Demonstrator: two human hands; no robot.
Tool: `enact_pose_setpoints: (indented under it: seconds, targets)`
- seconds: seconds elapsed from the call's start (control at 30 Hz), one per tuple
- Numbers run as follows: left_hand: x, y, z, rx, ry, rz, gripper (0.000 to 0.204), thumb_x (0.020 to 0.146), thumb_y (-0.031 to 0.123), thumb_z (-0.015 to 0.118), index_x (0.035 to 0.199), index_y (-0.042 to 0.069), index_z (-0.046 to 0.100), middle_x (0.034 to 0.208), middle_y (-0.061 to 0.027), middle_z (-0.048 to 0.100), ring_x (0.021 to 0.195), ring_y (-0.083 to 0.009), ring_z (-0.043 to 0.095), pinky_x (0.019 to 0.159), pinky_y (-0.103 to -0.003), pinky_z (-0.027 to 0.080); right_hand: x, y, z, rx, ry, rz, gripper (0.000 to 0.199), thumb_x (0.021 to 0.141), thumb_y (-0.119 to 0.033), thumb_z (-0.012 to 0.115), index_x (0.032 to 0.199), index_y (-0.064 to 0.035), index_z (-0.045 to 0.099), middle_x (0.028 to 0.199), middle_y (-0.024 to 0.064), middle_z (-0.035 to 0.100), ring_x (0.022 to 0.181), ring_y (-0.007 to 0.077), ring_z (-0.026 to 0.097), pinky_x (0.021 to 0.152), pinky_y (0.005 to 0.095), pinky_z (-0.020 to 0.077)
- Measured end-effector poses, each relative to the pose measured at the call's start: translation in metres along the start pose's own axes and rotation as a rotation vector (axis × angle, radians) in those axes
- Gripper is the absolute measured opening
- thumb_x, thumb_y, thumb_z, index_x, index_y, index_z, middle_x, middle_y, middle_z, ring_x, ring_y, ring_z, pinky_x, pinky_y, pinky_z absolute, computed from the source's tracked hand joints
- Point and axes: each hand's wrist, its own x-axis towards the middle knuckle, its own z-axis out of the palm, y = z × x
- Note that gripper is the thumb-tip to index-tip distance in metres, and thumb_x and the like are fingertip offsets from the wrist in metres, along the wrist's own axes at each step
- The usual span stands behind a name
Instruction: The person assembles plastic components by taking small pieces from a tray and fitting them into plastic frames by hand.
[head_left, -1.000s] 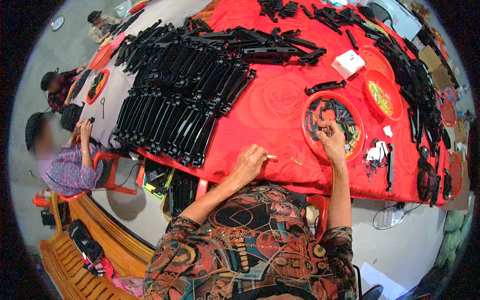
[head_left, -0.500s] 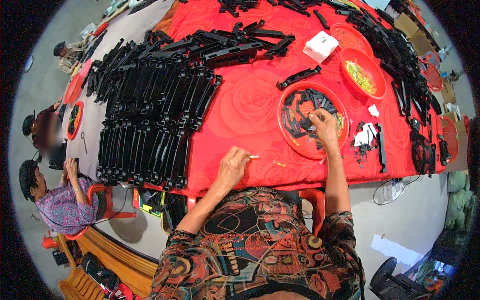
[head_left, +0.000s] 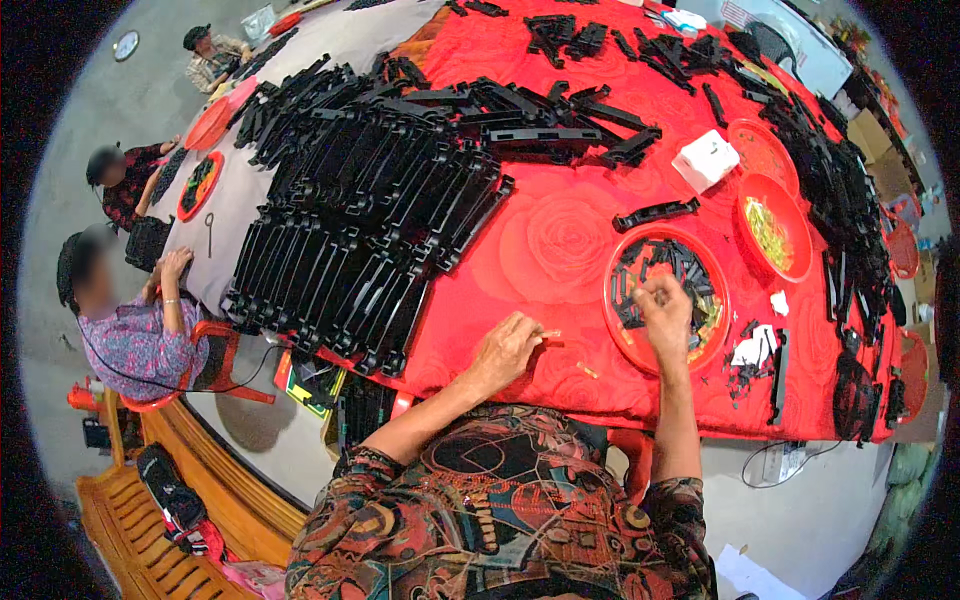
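My left hand (head_left: 508, 352) hovers low over the red cloth near the table's front edge, its thumb and fingers pinching a small pale strip (head_left: 551, 335). A similar yellowish strip (head_left: 588, 371) lies on the cloth a little to the right. Over the round red basin (head_left: 612, 322), my right hand (head_left: 664, 306) has its fingertips drawn together; whatever may be between them is hidden. Inside the basin are many short black strips (head_left: 690, 262), with a few yellowish pieces among them.
Long black plastic parts (head_left: 340, 260) are stacked in rows at left. A loose black part (head_left: 655, 214) lies behind the basin. Nearby stand a white box (head_left: 706, 160) and a red bowl (head_left: 797, 262) of yellow-green pieces. Another person (head_left: 140, 330) sits at left.
The whole view has shifted, so the table appears farther right and lower. My left hand still pinches the strip; my right hand stays over the basin, its fingers slightly differently bent.
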Motion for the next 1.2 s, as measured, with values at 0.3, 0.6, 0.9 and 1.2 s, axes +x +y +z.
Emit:
enact_pose_setpoints:
  seconds: [0.3, 0.6, 0.9, 1.2]
  targets:
    - [-0.004, -0.001, -0.024, 0.000, 0.179, -0.082, 0.012, 0.079, 0.001, 0.060, 0.088, -0.001, 0.052, 0.081, -0.0152, 0.054, 0.077, -0.0327, 0.057, 0.065, -0.039, 0.046, -0.059, -0.009, 0.105, -0.139, -0.230, -0.111, 0.016, 0.075, -0.009, 0.065, 0.072, 0.0021, 0.054, 0.060, 0.0131, 0.056, 0.056, 0.0223, 0.056, 0.054, 0.0361, 0.0436]
    - [-0.004, -0.007, -0.028, -0.012, 0.222, -0.159, 0.011, 0.079, 0.002, 0.060, 0.087, 0.000, 0.054, 0.080, -0.0152, 0.056, 0.074, -0.0340, 0.057, 0.064, -0.039, 0.046, -0.054, 0.000, 0.123, -0.303, -0.182, -0.142, 0.013, 0.079, -0.012, 0.058, 0.078, 0.0007, 0.057, 0.067, 0.0189, 0.060, 0.063, 0.0337, 0.060, 0.058, 0.0418, 0.0458]
    - [-0.005, -0.015, -0.025, -0.050, 0.166, -0.131, 0.012, 0.078, 0.001, 0.062, 0.087, -0.001, 0.055, 0.078, -0.0140, 0.056, 0.070, -0.0297, 0.058, 0.061, -0.036, 0.047, -0.051, -0.003, 0.057, -0.196, -0.011, -0.111, 0.010, 0.080, -0.007, 0.058, 0.085, 0.0007, 0.060, 0.071, 0.0168, 0.061, 0.064, 0.0280, 0.061, 0.059, 0.0371, 0.0460]
    - [-0.003, 0.011, -0.014, -0.107, -0.006, -0.116, 0.013, 0.076, -0.002, 0.061, 0.088, -0.001, 0.055, 0.079, -0.0135, 0.057, 0.072, -0.0293, 0.058, 0.062, -0.036, 0.047, -0.086, -0.001, 0.042, -0.136, -0.016, 0.010, 0.009, 0.082, -0.007, 0.057, 0.086, 0.0016, 0.060, 0.067, 0.0136, 0.057, 0.057, 0.0167, 0.055, 0.053, 0.0320, 0.0419]
